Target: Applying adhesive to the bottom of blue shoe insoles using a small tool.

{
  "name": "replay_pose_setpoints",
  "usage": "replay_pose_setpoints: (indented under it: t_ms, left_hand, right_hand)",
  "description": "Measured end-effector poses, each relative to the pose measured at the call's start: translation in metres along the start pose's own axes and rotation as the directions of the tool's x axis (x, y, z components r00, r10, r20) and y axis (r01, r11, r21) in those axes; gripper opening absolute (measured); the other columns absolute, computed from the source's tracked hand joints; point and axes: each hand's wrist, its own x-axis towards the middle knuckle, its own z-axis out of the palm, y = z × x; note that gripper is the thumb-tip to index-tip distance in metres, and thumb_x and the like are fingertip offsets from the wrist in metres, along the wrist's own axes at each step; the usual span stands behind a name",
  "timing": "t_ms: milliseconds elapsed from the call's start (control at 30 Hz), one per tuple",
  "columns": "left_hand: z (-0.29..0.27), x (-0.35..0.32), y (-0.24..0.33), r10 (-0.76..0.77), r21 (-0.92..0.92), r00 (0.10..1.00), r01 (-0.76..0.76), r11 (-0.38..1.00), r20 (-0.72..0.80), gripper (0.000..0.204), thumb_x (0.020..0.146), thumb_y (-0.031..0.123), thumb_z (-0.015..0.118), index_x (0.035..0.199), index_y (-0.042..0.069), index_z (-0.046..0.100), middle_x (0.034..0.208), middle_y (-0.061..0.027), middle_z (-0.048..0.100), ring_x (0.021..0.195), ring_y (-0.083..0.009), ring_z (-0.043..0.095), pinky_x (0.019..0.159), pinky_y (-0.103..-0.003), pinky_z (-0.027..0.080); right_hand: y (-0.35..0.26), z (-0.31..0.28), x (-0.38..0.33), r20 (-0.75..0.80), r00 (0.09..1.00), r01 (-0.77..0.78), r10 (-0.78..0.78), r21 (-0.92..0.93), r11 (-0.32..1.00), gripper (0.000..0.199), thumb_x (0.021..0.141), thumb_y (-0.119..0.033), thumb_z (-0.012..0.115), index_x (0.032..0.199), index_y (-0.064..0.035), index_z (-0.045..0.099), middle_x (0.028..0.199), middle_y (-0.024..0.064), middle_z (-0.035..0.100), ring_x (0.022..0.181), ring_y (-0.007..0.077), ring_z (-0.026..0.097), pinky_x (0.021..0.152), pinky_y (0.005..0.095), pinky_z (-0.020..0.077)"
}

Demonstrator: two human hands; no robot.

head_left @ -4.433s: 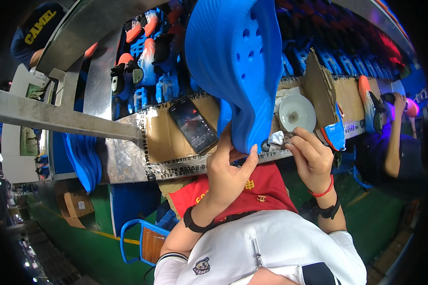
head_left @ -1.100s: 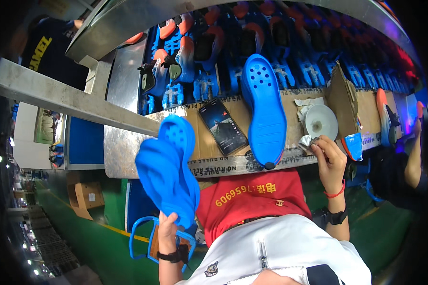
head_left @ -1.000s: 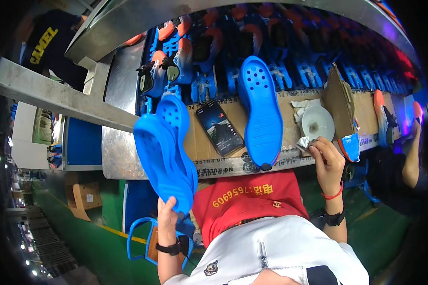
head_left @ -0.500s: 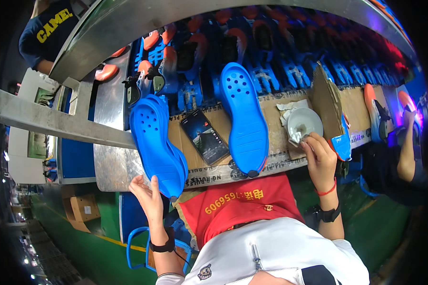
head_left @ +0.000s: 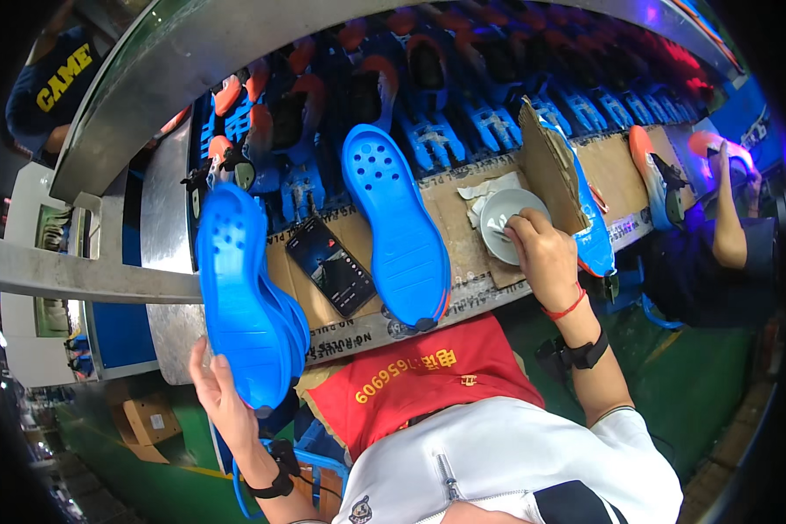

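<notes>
My left hand (head_left: 224,403) is at the heel end of a blue shoe sole (head_left: 236,301), its thumb over the sole's edge and its fingers along the outer side. This sole is tilted up off more blue soles (head_left: 290,325) stacked beneath it. My right hand (head_left: 543,253) reaches into a small white bowl (head_left: 489,205), fingertips pinched together. What they pinch is mostly hidden; a small pale bit shows by them. Between my hands another blue sole (head_left: 399,240) lies face up on the cardboard, next to a phone (head_left: 330,266) with a lit screen.
Rows of orange-and-blue shoes (head_left: 371,96) stand behind the work surface. A metal bar (head_left: 87,266) crosses at the left. An upright cardboard piece (head_left: 555,170) and a blue shoe part (head_left: 596,240) stand right of the bowl. A person (head_left: 725,236) handles a shoe at far right.
The left sole has risen and come nearer, separating from the stack, with my left hand at its heel. My right hand has moved from the bowl's near rim into the bowl. The view has shifted.
</notes>
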Motion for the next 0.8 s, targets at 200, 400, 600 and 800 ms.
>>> replay_pose_setpoints:
  t_ms: [200,400,600,800]
  left_hand:
    - [0.046,-0.022,-0.032,-0.171,-0.346,0.885,0.339,0.875,0.434,0.075,0.076,0.003,0.078,0.138,0.0,0.037,0.13,-0.0134,0.051,0.118,-0.0257,0.054,0.102,-0.039,0.044]
    - [0.112,-0.013,-0.038,-0.017,-0.171,0.758,0.169,0.971,0.652,0.067,0.081,-0.003,0.072,0.137,-0.004,0.035,0.129,-0.0137,0.052,0.12,-0.0234,0.053,0.102,-0.04,0.044]
    - [0.173,-0.022,-0.045,0.07,-0.202,0.83,0.052,0.978,0.553,0.051,0.087,-0.003,0.066,0.131,-0.005,0.04,0.113,-0.0141,0.061,0.1,-0.0189,0.064,0.082,-0.031,0.058]
    - [0.181,-0.03,-0.045,0.147,-0.138,0.896,-0.096,0.986,0.419,0.05,0.087,0.0,0.067,0.129,-0.006,0.041,0.104,-0.0151,0.064,0.091,-0.0188,0.068,0.076,-0.03,0.059]
  right_hand:
    - [0.0,0.003,0.0,0.083,0.995,0.049,-0.047,-0.025,0.998,0.007,0.083,-0.013,0.067,0.086,-0.0068,0.065,0.093,0.0082,0.065,0.066,0.0307,0.065,0.057,0.0381,0.0521]
    - [-0.006,-0.019,-0.002,0.036,0.999,0.038,-0.04,0.051,0.998,0.008,0.084,-0.011,0.067,0.088,-0.005,0.065,0.095,0.0099,0.065,0.066,0.0328,0.065,0.058,0.0401,0.0515]
    - [-0.005,-0.025,-0.012,0.072,0.997,-0.025,0.023,0.015,1.0,0.01,0.085,-0.009,0.068,0.092,-0.0034,0.065,0.098,0.0118,0.065,0.071,0.0335,0.066,0.059,0.0401,0.0518]
    - [-0.037,-0.063,-0.013,-0.094,0.994,-0.02,0.063,0.401,0.916,0.014,0.079,0.006,0.069,0.091,0.0018,0.065,0.096,0.0171,0.066,0.074,0.0296,0.066,0.064,0.0325,0.0524]
